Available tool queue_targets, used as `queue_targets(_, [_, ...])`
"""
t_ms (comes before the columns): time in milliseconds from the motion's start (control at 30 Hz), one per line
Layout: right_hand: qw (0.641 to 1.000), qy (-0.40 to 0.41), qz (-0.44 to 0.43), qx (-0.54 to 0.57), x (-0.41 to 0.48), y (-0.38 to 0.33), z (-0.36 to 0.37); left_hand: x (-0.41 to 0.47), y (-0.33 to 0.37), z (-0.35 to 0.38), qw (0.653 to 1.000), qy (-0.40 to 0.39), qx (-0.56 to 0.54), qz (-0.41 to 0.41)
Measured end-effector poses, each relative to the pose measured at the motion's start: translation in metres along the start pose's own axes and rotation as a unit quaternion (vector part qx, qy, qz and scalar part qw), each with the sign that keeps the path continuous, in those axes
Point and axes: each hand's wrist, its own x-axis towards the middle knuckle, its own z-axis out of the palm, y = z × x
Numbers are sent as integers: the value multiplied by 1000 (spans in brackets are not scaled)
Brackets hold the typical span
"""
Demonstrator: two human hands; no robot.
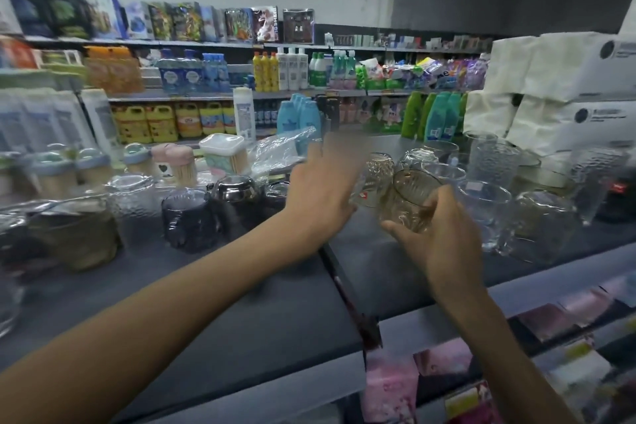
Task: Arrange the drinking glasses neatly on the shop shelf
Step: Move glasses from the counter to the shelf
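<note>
My right hand [437, 237] grips a ribbed amber-tinted glass [409, 200], tilted, just above the dark shelf top [275, 303]. My left hand [327, 182] is blurred, with fingers spread, beside a clear patterned glass [377, 175]; whether it touches that glass I cannot tell. More clear glasses [481, 210] stand in a loose group to the right, among them a tall textured tumbler [490, 162] and a wide glass [540, 227]. All of it is smeared by motion.
On the left of the shelf stand dark mugs [187, 217], a clear textured glass [134, 203], an olive container [79, 234] and toothpick jars [179, 162]. White tissue packs [550, 86] are stacked at the back right. A shelf divider [347, 296] runs toward me.
</note>
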Motion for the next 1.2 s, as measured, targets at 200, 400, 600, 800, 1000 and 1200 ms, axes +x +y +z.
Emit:
queue_targets(200, [942,-21,10,336,-38,-20,-34,-53,-5,-57,968,64,-226,-89])
queue_targets(400, [813,-114,32,571,-87,-42,-57,-136,-20,-102,877,139,-399,-228])
queue_targets(600, [620,-233,142,735,-146,-93,-40,-236,-45,-139,757,171,-461,-431])
queue_targets(800, [426,-407,219,778,-211,-169,-11,-330,-102,-186,601,207,-585,-504])
queue_targets(1000, [343,-483,291,751,-281,-270,29,-423,-193,-237,593,251,-561,-520])
queue_targets(1200, [330,-503,336,725,-352,-376,85,-500,-318,-262,645,262,-486,-528])
